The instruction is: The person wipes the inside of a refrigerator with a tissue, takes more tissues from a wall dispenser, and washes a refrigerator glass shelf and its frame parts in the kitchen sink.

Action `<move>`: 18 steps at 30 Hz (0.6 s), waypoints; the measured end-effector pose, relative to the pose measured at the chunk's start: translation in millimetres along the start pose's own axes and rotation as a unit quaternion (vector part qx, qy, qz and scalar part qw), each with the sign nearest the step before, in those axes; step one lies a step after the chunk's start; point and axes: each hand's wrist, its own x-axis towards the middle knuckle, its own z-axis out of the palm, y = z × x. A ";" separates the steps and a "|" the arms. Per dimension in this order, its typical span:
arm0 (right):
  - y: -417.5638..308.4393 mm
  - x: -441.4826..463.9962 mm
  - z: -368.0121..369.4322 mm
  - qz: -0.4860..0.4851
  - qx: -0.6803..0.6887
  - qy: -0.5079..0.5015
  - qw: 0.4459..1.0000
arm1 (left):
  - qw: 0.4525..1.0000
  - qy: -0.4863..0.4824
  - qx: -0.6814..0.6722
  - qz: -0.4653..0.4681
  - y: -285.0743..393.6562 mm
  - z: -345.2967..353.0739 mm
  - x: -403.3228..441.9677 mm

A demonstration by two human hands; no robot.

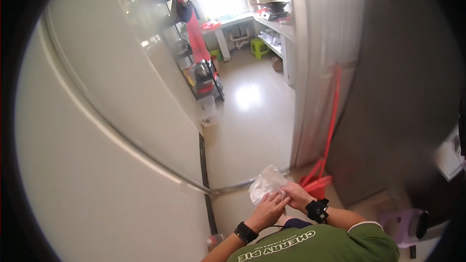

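A thin, crumpled white sheet (267, 183), tissue or plastic film (I cannot make out which), is held up in front of my green shirt. My left hand (268, 210) is closed at its lower edge, fingers bent toward the other hand. From the right, my right hand (298, 197) pinches the sheet's lower right side. The fingertips of both hands meet there and partly hide each other. Both wrists carry black bands.
A doorway threshold (242, 186) crosses the floor ahead. Beside my right hand stands a red dustpan-like thing (318, 187) with a long handle. Farther in are a rack (206, 75) on the left, a green stool (259, 48) and a counter with a wok (275, 6).
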 end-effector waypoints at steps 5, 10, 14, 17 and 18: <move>-94.2 121.4 6.4 -0.042 -0.011 0.034 0.998 | 0.992 0.077 -0.049 -0.084 -110.2 -57.9 62.0; -161.0 212.4 -4.6 -0.088 -0.012 0.073 0.993 | 0.957 0.129 -0.089 -0.244 -221.5 -94.2 64.4; -195.2 267.3 -36.9 -0.108 0.013 0.128 0.986 | 0.943 0.122 -0.101 -0.292 -323.0 -97.9 77.8; -222.5 318.8 -71.9 -0.209 -0.233 0.196 0.929 | 0.945 0.138 -0.106 -0.276 -413.8 -102.6 121.2; -239.8 336.6 -68.3 -0.221 -0.246 0.214 0.919 | 0.949 0.148 -0.103 -0.260 -451.9 -106.1 142.4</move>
